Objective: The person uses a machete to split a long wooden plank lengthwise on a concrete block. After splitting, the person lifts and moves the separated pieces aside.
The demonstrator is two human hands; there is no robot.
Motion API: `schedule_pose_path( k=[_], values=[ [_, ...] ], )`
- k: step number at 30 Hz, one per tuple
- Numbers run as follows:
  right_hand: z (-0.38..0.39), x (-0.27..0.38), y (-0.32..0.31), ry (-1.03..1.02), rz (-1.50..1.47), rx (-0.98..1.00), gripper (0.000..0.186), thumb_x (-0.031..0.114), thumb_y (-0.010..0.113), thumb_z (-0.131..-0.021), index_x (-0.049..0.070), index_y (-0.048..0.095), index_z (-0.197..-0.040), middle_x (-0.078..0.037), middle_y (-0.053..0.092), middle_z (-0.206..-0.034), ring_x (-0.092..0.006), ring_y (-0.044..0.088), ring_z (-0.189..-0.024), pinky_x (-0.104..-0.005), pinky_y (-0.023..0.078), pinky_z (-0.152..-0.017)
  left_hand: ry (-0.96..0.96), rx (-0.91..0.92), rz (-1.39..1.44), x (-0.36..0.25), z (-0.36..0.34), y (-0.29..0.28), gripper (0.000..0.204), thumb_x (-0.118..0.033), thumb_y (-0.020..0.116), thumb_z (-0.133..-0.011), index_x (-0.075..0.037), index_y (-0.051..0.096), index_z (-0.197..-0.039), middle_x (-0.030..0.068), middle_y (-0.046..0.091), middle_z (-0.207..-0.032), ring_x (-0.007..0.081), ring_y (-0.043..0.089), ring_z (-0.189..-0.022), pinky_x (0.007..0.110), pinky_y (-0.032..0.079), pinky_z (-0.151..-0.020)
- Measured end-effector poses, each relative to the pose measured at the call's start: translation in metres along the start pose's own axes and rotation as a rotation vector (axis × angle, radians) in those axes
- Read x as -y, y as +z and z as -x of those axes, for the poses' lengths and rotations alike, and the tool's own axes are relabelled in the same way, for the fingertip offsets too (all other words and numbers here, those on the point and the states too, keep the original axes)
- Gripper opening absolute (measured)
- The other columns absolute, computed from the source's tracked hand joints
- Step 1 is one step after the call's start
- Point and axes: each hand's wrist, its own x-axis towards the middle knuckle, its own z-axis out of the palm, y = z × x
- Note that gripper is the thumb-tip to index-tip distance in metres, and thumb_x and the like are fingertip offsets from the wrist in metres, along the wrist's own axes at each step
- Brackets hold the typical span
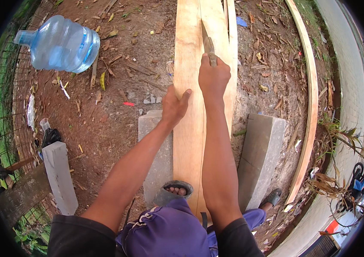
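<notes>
A long pale wooden board [186, 141] runs away from me, with a narrow lengthwise line, seemingly a cut, down its face. My right hand [214, 77] is closed round the handle of a handsaw [209, 46]. Its blade points away from me and meets the board at that line. Against the board's left edge, my left hand [176, 105] grips with the thumb on top; its fingers are partly hidden. My sandalled foot [177, 190] rests on the near part of the board.
Grey concrete blocks stand left [150, 141] and right [261, 150] of the board. A large blue water bottle [64, 44] lies at the far left, near a wire fence [8, 98]. Another long timber strip [309, 94] lies at right, beside a pale wall [349, 68]. Leaves litter the dirt.
</notes>
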Motion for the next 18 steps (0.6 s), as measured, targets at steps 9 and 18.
schedule_pose_path(
  k=[9, 18],
  values=[
    [0.211, 0.005, -0.108, 0.139, -0.098, -0.021, 0.032, 0.009, 0.065, -0.099, -0.009, 0.066, -0.125, -0.004, 0.068, -0.085, -0.0040, 0.055, -0.073, -0.0231, 0.046, -0.063, -0.054, 0.009, 0.135, 0.004, 0.007, -0.011, 0.042, -0.032, 0.072, -0.094, 0.004, 0.057, -0.110, 0.0228, 0.069, -0.097, 0.0328, 0.068, -0.091, 0.045, 0.052, -0.082],
    [0.061, -0.014, -0.030, -0.037, -0.021, 0.019, 0.022, 0.020, 0.063, -0.098, -0.001, 0.065, -0.093, -0.018, 0.061, -0.069, -0.0320, 0.058, -0.058, -0.0416, 0.045, -0.057, -0.044, 0.006, 0.022, -0.003, 0.012, -0.007, 0.042, -0.031, 0.073, -0.094, 0.005, 0.058, -0.110, 0.0219, 0.069, -0.097, 0.0297, 0.068, -0.090, 0.043, 0.052, -0.082]
  ],
)
